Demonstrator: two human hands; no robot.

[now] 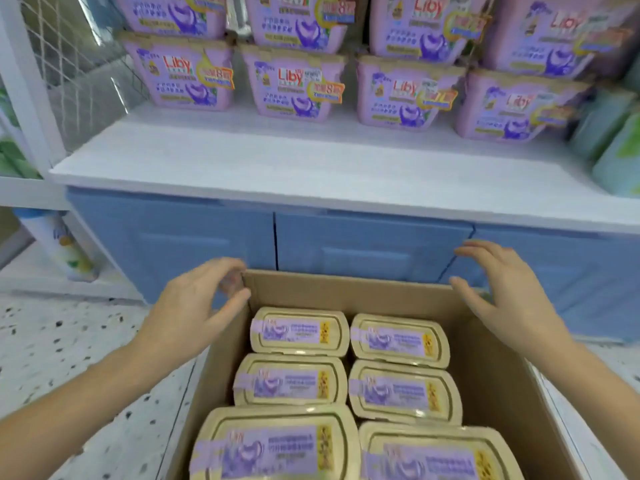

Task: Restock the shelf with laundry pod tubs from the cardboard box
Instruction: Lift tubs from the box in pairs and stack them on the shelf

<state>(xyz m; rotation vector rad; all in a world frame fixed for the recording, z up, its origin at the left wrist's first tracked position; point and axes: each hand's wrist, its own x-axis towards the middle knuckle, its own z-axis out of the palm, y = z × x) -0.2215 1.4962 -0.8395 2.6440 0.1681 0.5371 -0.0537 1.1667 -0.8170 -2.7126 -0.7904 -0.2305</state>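
Laundry pod tubs (pixel 299 332) fill the lower centre of our head view, six of them lying lid-up in two columns inside the open cardboard box (pixel 346 289). We see cream lids with purple labels, the nearest pair cut off by the bottom edge of the frame. Our left hand (pixel 194 306) sits at the box's far-left corner, fingers (pixel 228 268) spread and curled over the rim, thumb just inside it, gripping nothing that we can make out. Our right hand (pixel 502 296) hovers over the far-right corner, fingers loosely spread, empty, and we can't tell whether it touches the cardboard. Across the top of the frame more pink tubs (pixel 294 84) stand stacked in two tiers at the back of the white shelf (pixel 277 168), whose front strip lies bare. Blue cabinet doors (pixel 363 244) run below the shelf, just behind the box. Speckled floor (pixel 69 341) shows at lower left, green packs (pixel 616 150) at the right edge.
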